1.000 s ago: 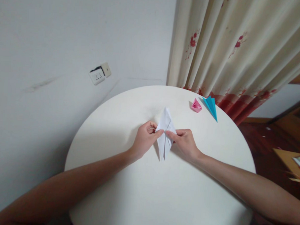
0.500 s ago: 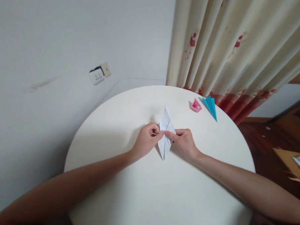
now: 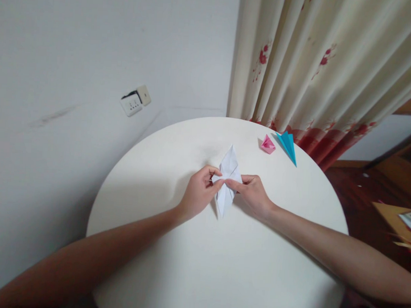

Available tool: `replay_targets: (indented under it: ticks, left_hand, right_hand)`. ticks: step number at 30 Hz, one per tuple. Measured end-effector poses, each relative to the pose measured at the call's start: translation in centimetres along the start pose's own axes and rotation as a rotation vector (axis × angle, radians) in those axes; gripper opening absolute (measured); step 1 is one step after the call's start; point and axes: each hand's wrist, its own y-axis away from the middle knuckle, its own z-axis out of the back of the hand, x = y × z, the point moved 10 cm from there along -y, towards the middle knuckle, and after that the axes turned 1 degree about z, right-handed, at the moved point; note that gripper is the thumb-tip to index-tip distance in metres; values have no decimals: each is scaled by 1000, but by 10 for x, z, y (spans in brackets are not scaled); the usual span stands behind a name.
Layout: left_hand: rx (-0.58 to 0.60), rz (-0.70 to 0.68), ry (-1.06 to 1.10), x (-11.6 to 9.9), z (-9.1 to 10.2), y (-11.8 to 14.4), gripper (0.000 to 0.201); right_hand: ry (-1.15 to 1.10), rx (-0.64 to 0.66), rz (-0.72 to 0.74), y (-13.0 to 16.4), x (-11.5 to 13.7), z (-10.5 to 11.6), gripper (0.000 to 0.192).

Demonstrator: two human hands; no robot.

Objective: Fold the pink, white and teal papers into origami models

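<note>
1. Since the earlier frame, white folded paper [image 3: 227,180] has tilted slightly; its top point leans right.
2. Head view: left hand [image 3: 199,192] and right hand [image 3: 254,195] each pinch its side corners, fingers closed.
3. Paper sits mid round white table [image 3: 200,272]; pink origami piece [image 3: 268,145] and blue folded paper [image 3: 288,146] lie near the far edge.

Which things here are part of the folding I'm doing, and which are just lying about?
In hand:
white folded paper, pinched by left hand and right hand

Lying about:
pink folded paper
blue folded paper
both at the far edge of the round white table
</note>
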Motion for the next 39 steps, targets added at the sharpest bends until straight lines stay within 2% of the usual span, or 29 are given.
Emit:
replay_targets:
  ticks: [2,5,7,9,13,15,19,22,26,32,36,39]
  left_hand:
    - [7,-6,29,-4,-1,1,25]
    - [-95,-73,-56,-14,10,1,30]
    - [-138,-125,-148,-21,15,2,26]
    - [-92,-135,-179,-23,12,2,22]
    - [26,-52,-137,-18,0,3,18]
    - [49,9,-117,-12,-3,3,26]
    - [17,134,-5,4,1,1,29]
    - [-32,191,76,13,6,-1,29]
    - [17,245,136,20,1,0,31]
    - [53,310,98,25,-1,1,33]
    - [20,319,163,24,1,0,35]
    - [6,312,219,22,1,-1,33]
  right_hand:
    - [-12,-22,20,0,3,3,33]
    - [-17,-68,80,0,8,9,31]
    - [0,-88,131,0,12,12,29]
    - [26,-82,174,0,16,13,26]
    - [109,-42,214,1,18,8,26]
    - [161,-13,241,1,18,4,27]
    - [273,-3,343,1,24,1,25]
    - [301,-51,326,-3,23,9,24]
    - [283,-98,317,-4,24,17,23]
    - [319,-99,313,-4,23,14,20]
    - [335,-185,462,6,43,20,22]
    - [435,-190,575,15,58,17,10]
